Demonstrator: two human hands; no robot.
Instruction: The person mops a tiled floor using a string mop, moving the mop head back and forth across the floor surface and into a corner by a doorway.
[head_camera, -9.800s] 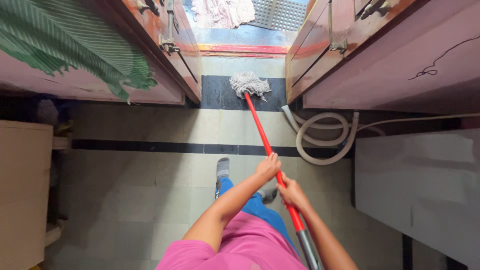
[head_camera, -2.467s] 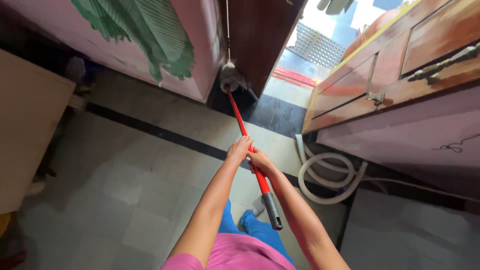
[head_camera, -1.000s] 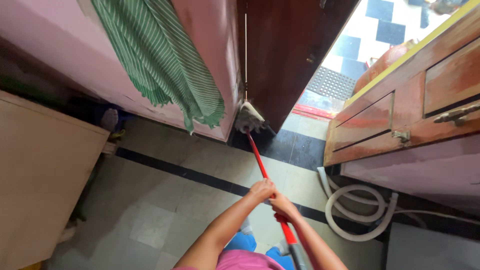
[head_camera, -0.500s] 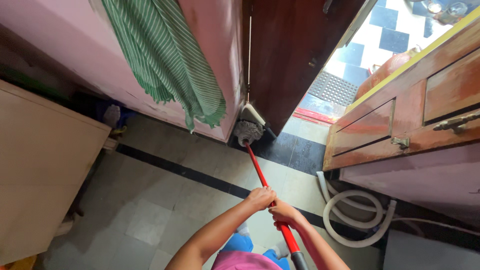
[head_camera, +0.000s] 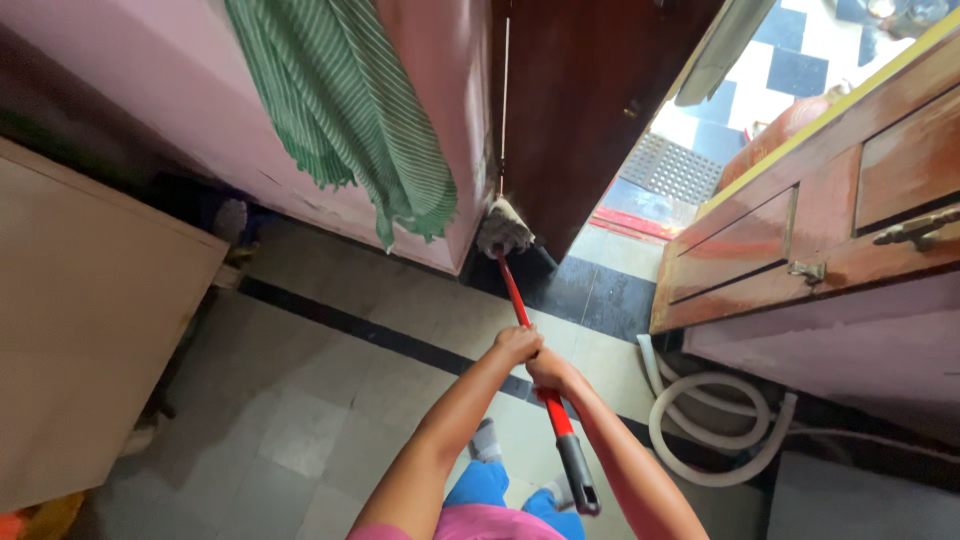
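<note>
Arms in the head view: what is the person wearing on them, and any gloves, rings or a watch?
Both forearms are bare, with no gloves. No ring or watch shows on the left hand or right hand. A pink top shows at the bottom edge.

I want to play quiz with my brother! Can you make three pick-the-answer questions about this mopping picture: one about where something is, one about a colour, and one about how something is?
1. Where is the mop head?
A. In the corner by the dark wooden door
B. On the coiled hose
C. On the tan cabinet

2. What colour is the mop handle?
A. Blue
B. Red
C. Yellow

3. How is the mop held?
A. One hand only
B. Both hands closed on it
C. Lying on the floor, untouched

Answers:
1 A, the strings press into the corner where the pink wall meets the door.
2 B, the pole is red with a grey end.
3 B, the left hand and right hand both wrap the handle, one right behind the other.
</note>
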